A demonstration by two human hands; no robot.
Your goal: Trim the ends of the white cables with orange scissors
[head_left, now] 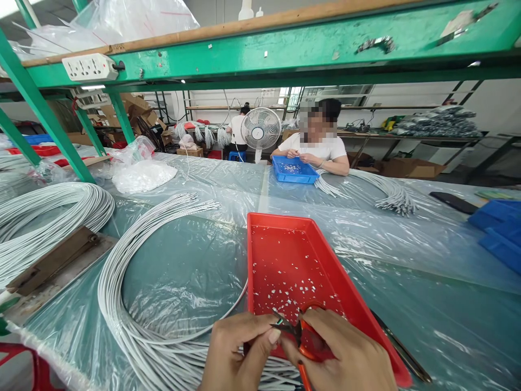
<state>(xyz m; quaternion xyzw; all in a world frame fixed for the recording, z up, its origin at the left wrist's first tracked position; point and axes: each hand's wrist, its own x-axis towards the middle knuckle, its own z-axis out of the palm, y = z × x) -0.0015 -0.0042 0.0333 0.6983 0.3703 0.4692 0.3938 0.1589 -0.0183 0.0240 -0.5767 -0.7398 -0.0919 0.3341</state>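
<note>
My left hand (240, 350) pinches the end of a thin white cable between thumb and forefinger. A small tip with a bit of green shows just past the fingers. My right hand (345, 350) is wrapped round orange-handled scissors (307, 355), whose dark blades sit at the cable tip, slightly parted. Both hands are over the near end of a red tray (280, 216) scattered with small white scraps. To the left lies a large looped bundle of white cables (118, 277), which runs beneath my hands. My left palm hides most of the held cable.
Another coil of cable (89, 198) lies at left beside a hinged metal plate (52, 260). Tweezers (401, 347) rest right of the tray. Across the table a person (337, 146) works over a blue tray (303, 178). A green shelf beam (244, 51) crosses overhead.
</note>
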